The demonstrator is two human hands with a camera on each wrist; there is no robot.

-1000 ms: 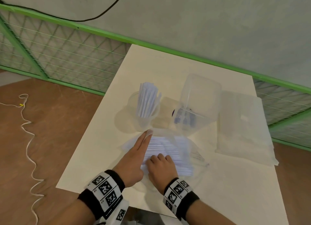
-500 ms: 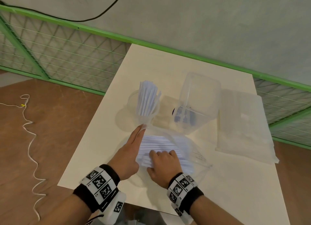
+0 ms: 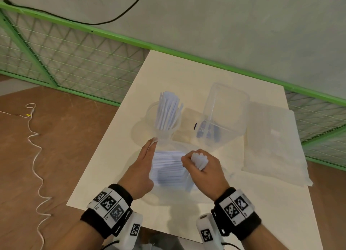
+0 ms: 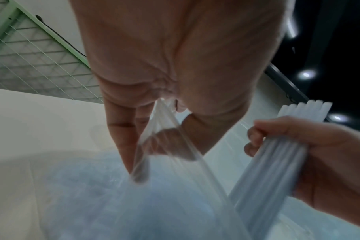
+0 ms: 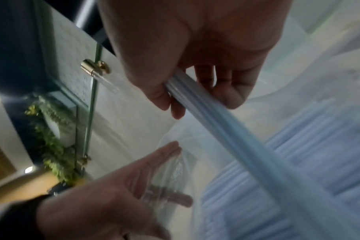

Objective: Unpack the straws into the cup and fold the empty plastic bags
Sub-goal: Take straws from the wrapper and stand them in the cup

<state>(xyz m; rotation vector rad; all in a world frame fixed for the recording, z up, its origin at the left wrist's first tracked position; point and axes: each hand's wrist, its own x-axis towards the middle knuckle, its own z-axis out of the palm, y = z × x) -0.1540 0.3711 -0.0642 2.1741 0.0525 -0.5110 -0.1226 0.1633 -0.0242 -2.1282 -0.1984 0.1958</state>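
A clear plastic bag [image 3: 168,169] of white straws lies on the cream table [image 3: 187,77] in front of me. My left hand [image 3: 147,156] lies along the bag's left side. In the left wrist view its thumb and fingers [image 4: 131,146] pinch the bag's film [image 4: 164,123]. My right hand [image 3: 202,167] grips a bundle of straws [image 3: 199,159], lifted clear of the bag [image 5: 308,162] and tilted in the fist [image 5: 195,73]. Beyond the hands stands a clear cup [image 3: 164,132] holding several upright straws [image 3: 168,109].
A clear square container [image 3: 224,115] with dark items inside stands right of the cup. A flat stack of plastic bags [image 3: 271,143] lies at the table's right edge. A green mesh fence [image 3: 74,59] runs behind, and a white cord [image 3: 35,147] lies on the floor at left.
My right hand had its fingers in the bag on the straws; now it has risen out, gripping a bundle of them. My left hand stays beside the bag.
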